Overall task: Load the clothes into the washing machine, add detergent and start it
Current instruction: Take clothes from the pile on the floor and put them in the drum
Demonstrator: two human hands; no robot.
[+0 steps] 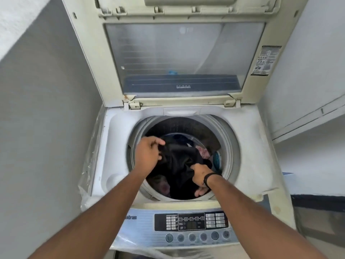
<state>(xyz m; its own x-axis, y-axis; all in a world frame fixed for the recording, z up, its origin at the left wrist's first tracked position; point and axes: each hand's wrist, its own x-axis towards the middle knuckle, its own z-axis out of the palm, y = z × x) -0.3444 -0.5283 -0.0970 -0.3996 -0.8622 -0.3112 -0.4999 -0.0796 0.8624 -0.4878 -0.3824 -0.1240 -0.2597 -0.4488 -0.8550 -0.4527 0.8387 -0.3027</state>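
both hands in washing machine (248,146) drum, lid up. left hand (148,153) pinching black garment (179,163) top edge, right hand (200,177) fisted on lower fold (garment stretched between them, over other clothes).

Both forearms are bare and sleeveless, with a thin black band (209,177) around the right wrist.

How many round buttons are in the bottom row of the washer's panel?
6, in one row along the front edge of the control panel: far left, then, and far right. None seems hidden.
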